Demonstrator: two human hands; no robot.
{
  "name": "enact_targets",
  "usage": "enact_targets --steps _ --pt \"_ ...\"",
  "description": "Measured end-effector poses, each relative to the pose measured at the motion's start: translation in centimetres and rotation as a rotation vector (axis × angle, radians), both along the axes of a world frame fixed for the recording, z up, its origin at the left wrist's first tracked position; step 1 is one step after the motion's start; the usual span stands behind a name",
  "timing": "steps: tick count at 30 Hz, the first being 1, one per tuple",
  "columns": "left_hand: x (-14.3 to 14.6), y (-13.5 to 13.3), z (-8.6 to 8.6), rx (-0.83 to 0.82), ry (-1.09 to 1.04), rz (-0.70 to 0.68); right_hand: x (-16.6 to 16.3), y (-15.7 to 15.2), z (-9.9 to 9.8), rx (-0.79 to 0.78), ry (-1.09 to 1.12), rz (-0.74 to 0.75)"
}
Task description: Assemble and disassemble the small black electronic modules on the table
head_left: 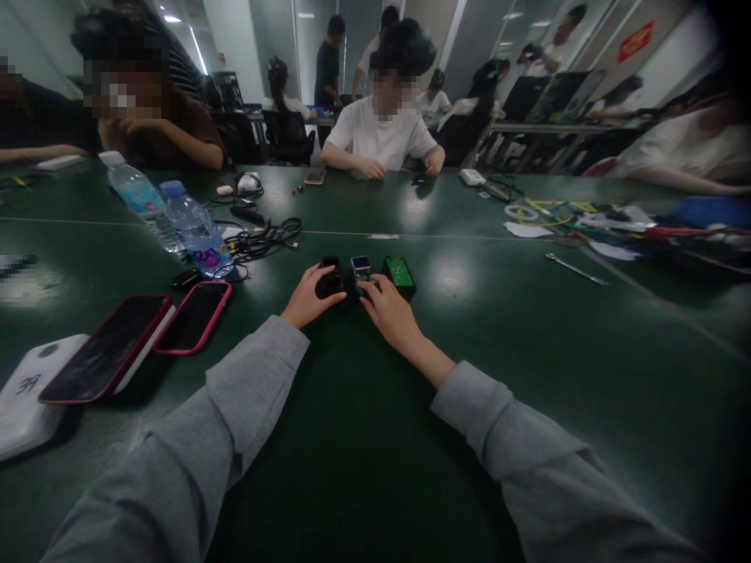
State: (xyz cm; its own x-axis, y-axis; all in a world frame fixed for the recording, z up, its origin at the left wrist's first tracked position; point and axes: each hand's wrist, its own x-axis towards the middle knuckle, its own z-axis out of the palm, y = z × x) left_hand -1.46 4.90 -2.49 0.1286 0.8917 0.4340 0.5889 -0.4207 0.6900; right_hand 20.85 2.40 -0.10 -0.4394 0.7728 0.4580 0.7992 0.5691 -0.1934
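Note:
My left hand (pixel 309 297) is closed around a small black casing (pixel 332 275), thumb on its near side and fingers on its left. In my right hand (pixel 390 311) is a small circuit board with a little screen (pixel 360 264), pinched at its lower end by the fingertips. The board sits just right of the casing with a narrow gap between them. Right behind my right hand, a second black case holding a green circuit board (pixel 400 271) rests on the table. My fingers partly hide the lower end of the board with the screen.
Left on the dark green table (pixel 364 438) are two water bottles (pixel 196 231), black cables (pixel 267 238), phones (pixel 193 319) and a white device (pixel 35 391). A wrench (pixel 576 269) and tangled wires (pixel 587 215) lie right. A person in a white shirt (pixel 381 129) sits opposite.

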Motion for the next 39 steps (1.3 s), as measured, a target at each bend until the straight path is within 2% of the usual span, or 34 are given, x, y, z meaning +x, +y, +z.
enact_targets --steps 23,33,39 --pt "0.7 -0.7 0.5 -0.011 0.116 0.086 0.1 -0.7 0.2 0.011 -0.002 -0.007" --pt "0.7 -0.9 0.8 -0.032 0.173 0.098 0.2 -0.1 -0.7 0.054 0.103 -0.050" --pt "0.8 -1.2 1.1 -0.032 0.186 0.111 0.3 -0.2 -0.6 0.041 0.135 -0.076"
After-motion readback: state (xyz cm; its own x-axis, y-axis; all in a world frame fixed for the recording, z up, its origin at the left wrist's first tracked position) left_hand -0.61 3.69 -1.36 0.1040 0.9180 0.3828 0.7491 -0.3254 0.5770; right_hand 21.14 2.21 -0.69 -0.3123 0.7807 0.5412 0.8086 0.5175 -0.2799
